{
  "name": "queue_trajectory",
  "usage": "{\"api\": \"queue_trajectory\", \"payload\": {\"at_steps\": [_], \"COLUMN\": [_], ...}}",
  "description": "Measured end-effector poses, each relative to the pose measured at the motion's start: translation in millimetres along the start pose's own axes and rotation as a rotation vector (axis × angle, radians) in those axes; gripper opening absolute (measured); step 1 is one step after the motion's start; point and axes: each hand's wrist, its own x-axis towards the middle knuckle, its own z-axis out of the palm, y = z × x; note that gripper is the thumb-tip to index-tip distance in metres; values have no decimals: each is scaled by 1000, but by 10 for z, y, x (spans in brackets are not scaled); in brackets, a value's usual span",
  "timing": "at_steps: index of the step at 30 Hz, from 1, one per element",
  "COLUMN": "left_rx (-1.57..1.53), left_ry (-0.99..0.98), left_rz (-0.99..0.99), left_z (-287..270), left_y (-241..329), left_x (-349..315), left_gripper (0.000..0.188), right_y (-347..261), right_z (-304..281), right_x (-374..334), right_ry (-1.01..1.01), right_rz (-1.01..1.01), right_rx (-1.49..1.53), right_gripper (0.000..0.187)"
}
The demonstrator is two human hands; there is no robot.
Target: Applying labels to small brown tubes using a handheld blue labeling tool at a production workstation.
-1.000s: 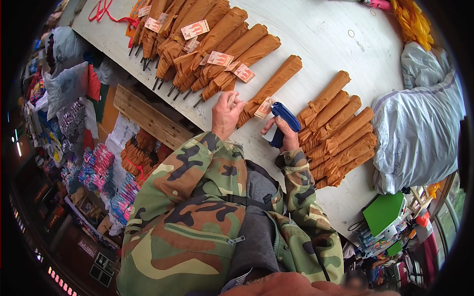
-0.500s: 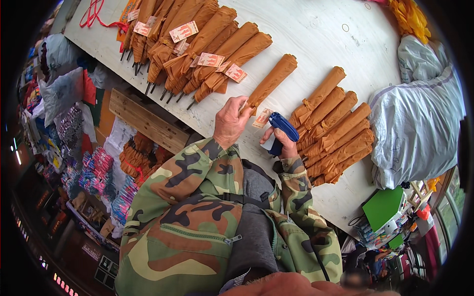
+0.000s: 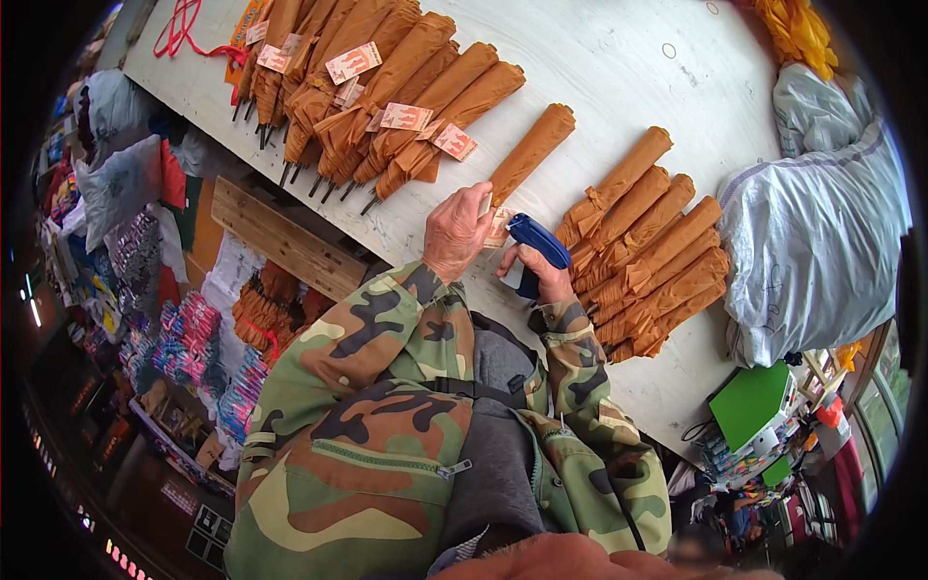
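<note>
A folded brown umbrella (image 3: 534, 150) lies slanted on the table, its lower end in the closed fingers of my left hand (image 3: 456, 234). Beside those fingers is a small printed paper tag (image 3: 499, 229), partly covered by the stapler's nose. My right hand (image 3: 546, 275) grips a blue stapler (image 3: 538, 240), which points toward the umbrella's lower end and the tag. Whether the stapler's jaws touch the tag, I cannot tell. Right of it lies a group of several brown umbrellas (image 3: 643, 256) with no tags showing.
Many brown umbrellas (image 3: 411, 72) with paper tags (image 3: 354, 63) lie in a row along the left of the white table (image 3: 667, 87). A large white sack (image 3: 812, 251) sits at the right end. Red string (image 3: 179, 34) lies at the far left, a wooden bench (image 3: 285, 237) below the table edge.
My right hand has brought the stapler left and up, up to the tag and the umbrella's end. My left hand keeps its hold there, shifted only slightly.
</note>
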Motion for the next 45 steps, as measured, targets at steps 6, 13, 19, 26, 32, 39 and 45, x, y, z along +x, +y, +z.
{"api": "queue_trajectory", "payload": {"at_steps": [6,13,19,26,32,39,45], "left_rx": [37,57,110,-186,-277,-382,-292], "left_ry": [-57,-55,-19,6,56,26,72], "left_rz": [72,75,54,-323,-308,-361,-344], "left_z": [-2,-76,-5,46,-40,139,61], "left_y": [-47,-8,-50,-134,-174,-152,-7], "left_x": [39,96,106,56,65,102,65], "left_gripper": [56,55,51,31,25,21,23], "right_y": [8,28,47,-5,-79,344,222], "right_z": [6,15,9,126,240,37,227], "right_x": [6,10,-4,152,238,310,261], "right_ry": [-6,13,3,-29,-44,53,90], "right_rz": [-4,-25,-30,-27,23,-115,-18], "right_rx": [1,75,44,-26,-18,-62,-135], "right_gripper": [49,46,45,43,42,31,39]}}
